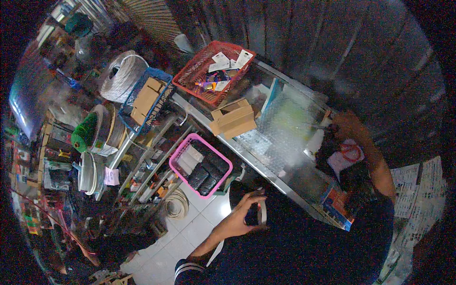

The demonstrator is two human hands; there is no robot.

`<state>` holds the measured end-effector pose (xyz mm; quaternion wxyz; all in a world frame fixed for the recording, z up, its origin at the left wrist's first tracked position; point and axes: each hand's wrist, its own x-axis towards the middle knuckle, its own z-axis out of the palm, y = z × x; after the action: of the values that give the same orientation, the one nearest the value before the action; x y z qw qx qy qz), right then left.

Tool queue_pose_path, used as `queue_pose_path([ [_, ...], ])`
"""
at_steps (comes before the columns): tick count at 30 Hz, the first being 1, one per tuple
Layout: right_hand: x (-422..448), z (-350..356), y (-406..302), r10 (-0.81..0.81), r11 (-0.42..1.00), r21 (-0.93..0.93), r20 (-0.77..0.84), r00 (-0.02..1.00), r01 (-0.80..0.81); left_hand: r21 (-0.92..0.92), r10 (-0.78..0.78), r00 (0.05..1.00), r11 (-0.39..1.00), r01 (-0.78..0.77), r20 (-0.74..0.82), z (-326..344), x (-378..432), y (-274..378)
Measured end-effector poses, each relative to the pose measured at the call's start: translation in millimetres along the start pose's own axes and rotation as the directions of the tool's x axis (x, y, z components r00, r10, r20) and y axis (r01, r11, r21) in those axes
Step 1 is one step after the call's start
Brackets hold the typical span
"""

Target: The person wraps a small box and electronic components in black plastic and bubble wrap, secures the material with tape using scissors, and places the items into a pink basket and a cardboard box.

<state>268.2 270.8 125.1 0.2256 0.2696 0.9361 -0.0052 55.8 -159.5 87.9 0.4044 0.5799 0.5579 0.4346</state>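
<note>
Close to my body, my left hand (244, 213) curls around a pale ring-shaped object, which looks like a roll of tape (263, 213). My right hand (343, 126) reaches to the far right side of the glass-topped counter (274, 183). Shadow and blur hide its fingers, so I cannot tell whether they hold anything. Nearest to it are a small pale item (315, 144) on the counter and a white sheet with a red ring mark (345, 155). An opened cardboard box (235, 121) and bubble wrap (290, 117) lie on the glass.
A red basket (213, 101) with carded goods sits on the counter's far end. Left of it stand a blue basket (140, 124) with cardboard, a white rope spool (119, 76) and green twine (84, 133). Below the counter edge is a pink basket (228, 162) holding black packages.
</note>
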Motion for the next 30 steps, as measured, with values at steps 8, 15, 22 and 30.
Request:
queue_pose_path([
  [8,-10,-12,17,-0.055,0.991,0.098,-0.326,0.944,0.091,0.137,-0.014,0.960,0.989,0.055,-0.281,-72,43,-10],
  [15,-25,-39,54,0.067,0.990,0.135,-0.320,0.945,-0.024,0.142,0.153,0.927,0.984,-0.111,-0.342,-151,101,2],
  [22,-35,-56,80,0.144,0.985,0.137,-0.293,0.945,-0.107,-0.059,0.060,0.949,0.995,-0.082,-0.311,-161,117,7],
  [30,-37,-106,56,0.135,0.979,0.188,-0.310,0.941,-0.078,-0.072,0.014,0.960,0.997,-0.035,-0.280,-154,117,7],
])
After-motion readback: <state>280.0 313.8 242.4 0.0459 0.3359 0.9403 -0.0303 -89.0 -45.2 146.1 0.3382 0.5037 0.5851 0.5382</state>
